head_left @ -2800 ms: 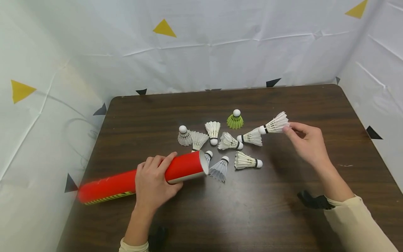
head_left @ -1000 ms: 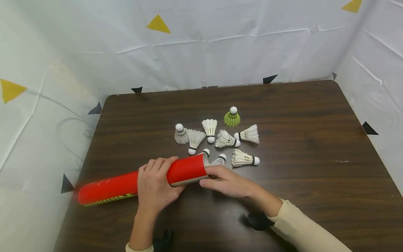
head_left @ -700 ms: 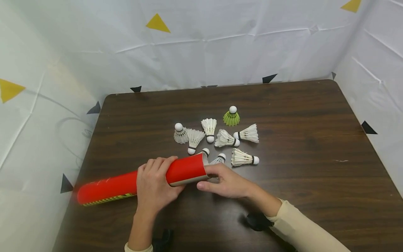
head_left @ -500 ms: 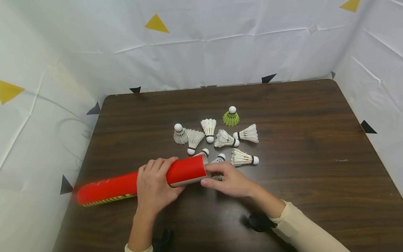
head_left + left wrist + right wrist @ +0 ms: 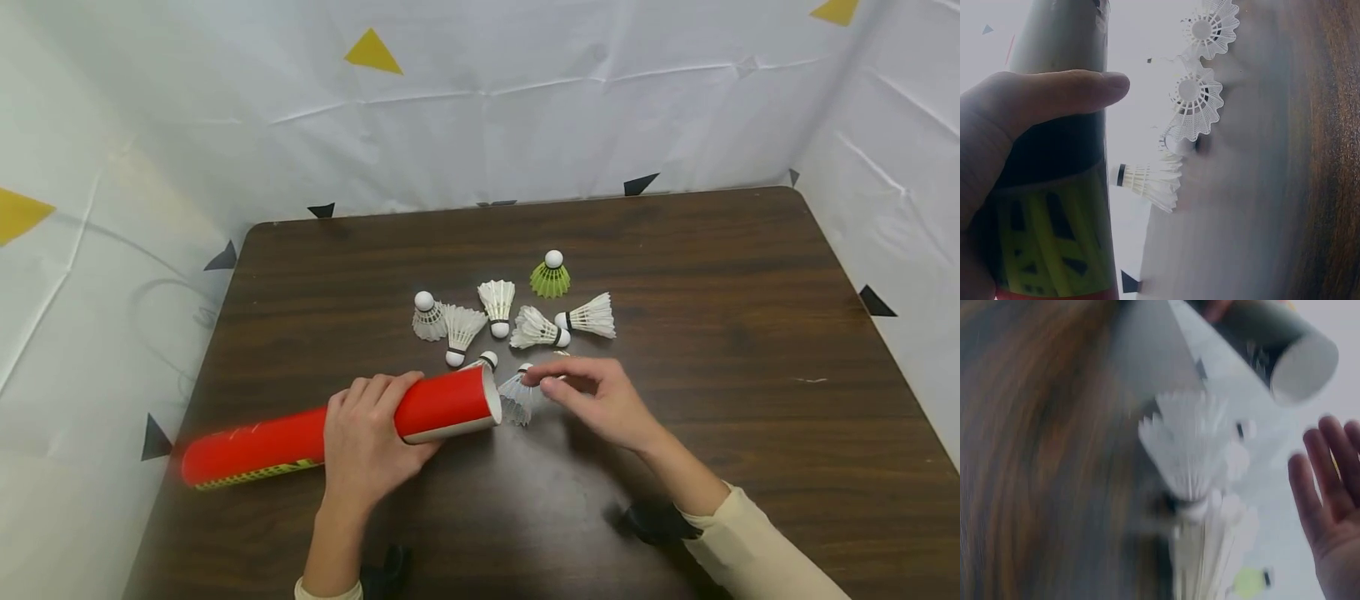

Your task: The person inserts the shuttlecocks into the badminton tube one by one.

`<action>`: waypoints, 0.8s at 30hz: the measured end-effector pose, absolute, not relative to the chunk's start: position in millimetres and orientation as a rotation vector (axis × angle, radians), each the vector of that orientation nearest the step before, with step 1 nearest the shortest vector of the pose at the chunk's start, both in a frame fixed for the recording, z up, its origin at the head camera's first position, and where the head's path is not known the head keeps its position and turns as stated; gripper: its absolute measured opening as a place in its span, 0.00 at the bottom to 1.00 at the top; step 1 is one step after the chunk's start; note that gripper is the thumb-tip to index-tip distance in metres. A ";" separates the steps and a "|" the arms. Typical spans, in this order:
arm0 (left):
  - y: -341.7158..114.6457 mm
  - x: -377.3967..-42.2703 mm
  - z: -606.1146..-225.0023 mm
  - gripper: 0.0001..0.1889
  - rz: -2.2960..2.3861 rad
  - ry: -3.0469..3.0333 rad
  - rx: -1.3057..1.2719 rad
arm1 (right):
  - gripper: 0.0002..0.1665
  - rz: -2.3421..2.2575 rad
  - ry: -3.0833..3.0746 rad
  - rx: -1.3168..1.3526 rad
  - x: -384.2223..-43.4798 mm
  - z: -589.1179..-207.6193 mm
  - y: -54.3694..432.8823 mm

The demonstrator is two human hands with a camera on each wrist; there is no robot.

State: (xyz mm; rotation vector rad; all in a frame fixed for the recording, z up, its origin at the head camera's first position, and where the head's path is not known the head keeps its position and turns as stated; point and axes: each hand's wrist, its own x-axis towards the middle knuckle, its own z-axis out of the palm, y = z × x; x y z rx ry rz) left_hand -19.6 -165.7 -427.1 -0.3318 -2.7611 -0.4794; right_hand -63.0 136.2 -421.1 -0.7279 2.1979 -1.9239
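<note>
My left hand (image 5: 371,442) grips a long red tube (image 5: 258,450) near its mouth, holding it at a slant over the table's left part. The mouth faces right; its inside is hidden from the head view. My right hand (image 5: 603,404) hovers right of the mouth with nothing in it. In the right wrist view its fingers (image 5: 1325,469) are straight and apart. Nearest to those fingertips lies a white shuttlecock (image 5: 516,402); another, under the right hand, is mostly hidden. Part of a further shuttlecock (image 5: 487,360) shows behind the tube's rim.
Several white shuttlecocks lie behind the tube, among them a feathered one (image 5: 497,304) and one at the right (image 5: 592,317). A yellow-green shuttlecock (image 5: 551,277) stands farthest back. The dark wooden table (image 5: 750,333) is bordered by white sheeting (image 5: 480,142).
My right hand carried a white feathered shuttlecock from the right to the tube's mouth. Its fingers reached into the opening, then drew back to the right without the shuttlecock. My left hand stayed put.
</note>
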 end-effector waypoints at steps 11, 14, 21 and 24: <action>-165.6 -19.2 -424.4 0.41 -0.487 -2.772 -0.329 | 0.19 -1.593 3.058 -0.029 -96.3 -436.4 193.9; -166.0 -19.2 -424.5 0.41 -0.484 -2.773 -0.329 | 0.28 -1.376 3.056 0.001 -103.2 -444.1 201.1; -167.0 -20.3 -427.6 0.40 -0.488 -2.751 -0.342 | 0.29 -1.277 2.954 -0.034 -116.2 -459.4 196.5; -166.6 -20.6 -428.4 0.40 -0.488 -2.750 -0.346 | 0.27 -1.297 2.946 0.002 -120.6 -464.1 192.6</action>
